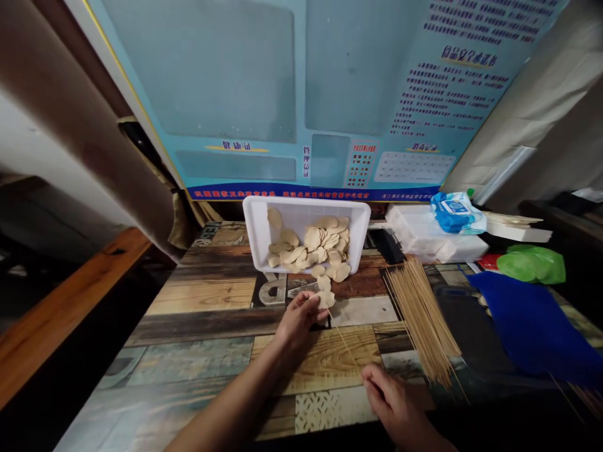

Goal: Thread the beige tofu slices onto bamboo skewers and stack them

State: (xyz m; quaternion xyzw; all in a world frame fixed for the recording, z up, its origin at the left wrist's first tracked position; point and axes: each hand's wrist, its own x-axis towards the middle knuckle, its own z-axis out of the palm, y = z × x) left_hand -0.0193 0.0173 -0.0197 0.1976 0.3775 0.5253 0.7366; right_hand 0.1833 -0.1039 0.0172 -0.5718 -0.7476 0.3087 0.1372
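Observation:
My left hand [298, 320] is closed in a pinch on pale round slices [325, 295] threaded on a thin bamboo skewer [345, 344]. My right hand [393, 395] is closed on the skewer's near end. The loaded skewer runs from my right hand up toward a white tray [258, 231] that holds several more pale slices [308, 246]. The tray stands at the back of the table, just beyond my left hand.
A pile of bare bamboo skewers [421, 314] lies right of my hands. Blue cloth [532, 326], green bag [532, 263], white packs [424, 235] and a blue wipes packet [456, 213] sit at right. A blue poster board [301, 94] leans behind. A wooden bench [61, 307] is at left.

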